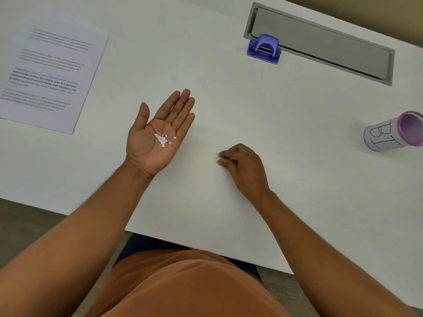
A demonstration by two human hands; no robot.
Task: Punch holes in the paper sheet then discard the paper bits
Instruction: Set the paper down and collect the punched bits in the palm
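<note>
Cupping paper bits (pixel 163 140) in a flat, open left hand (pixel 158 136), the person curls right-hand (pixel 242 164) fingertips against the table (pixel 297 179), seemingly pinching a stray bit, though I cannot tell. The lettered bin cup (pixel 389 133) lies well right of the left hand, nearer the right.

White desk, office setting

White desk (pixel 229 106) with grey recessed cable hatch (pixel 320 42) set at its far right; grey-brown floor (pixel 27 225) along its near edge; tan wall (pixel 366 12) beyond; soft, even light.
</note>
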